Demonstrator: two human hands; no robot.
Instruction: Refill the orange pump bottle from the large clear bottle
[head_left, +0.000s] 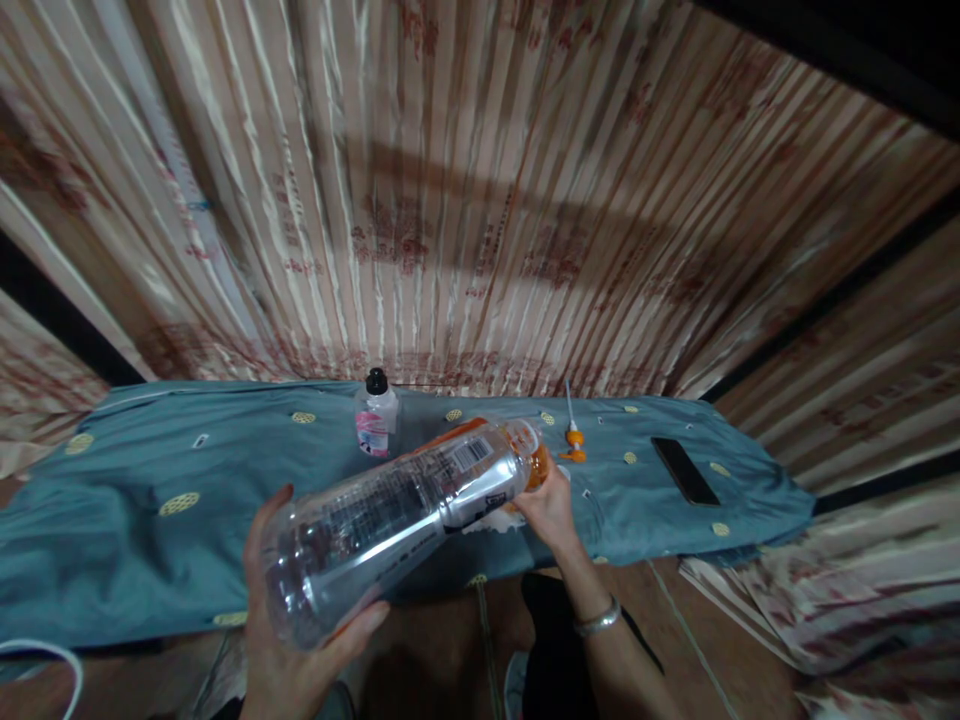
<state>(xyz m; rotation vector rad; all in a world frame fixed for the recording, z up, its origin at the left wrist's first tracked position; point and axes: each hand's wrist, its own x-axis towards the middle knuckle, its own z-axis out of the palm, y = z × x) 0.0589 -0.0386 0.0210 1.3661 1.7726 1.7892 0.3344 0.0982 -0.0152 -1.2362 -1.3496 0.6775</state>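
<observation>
My left hand (289, 640) grips the base of a large clear plastic bottle (397, 515) and tilts it so its neck points away and to the right. The neck meets an orange object (534, 462) that my right hand (551, 505) holds from below, fingers closed round it. I cannot make out what the orange object is. Both hands hover over the near edge of a table covered with a teal cloth (150, 500). A metal bracelet sits on my right wrist.
A small white bottle with a black cap and pink label (375, 412) stands at the back of the cloth. An orange spray pump with a white tube (573, 432) lies to the right, and a dark phone (685, 470) further right. Striped curtains hang behind.
</observation>
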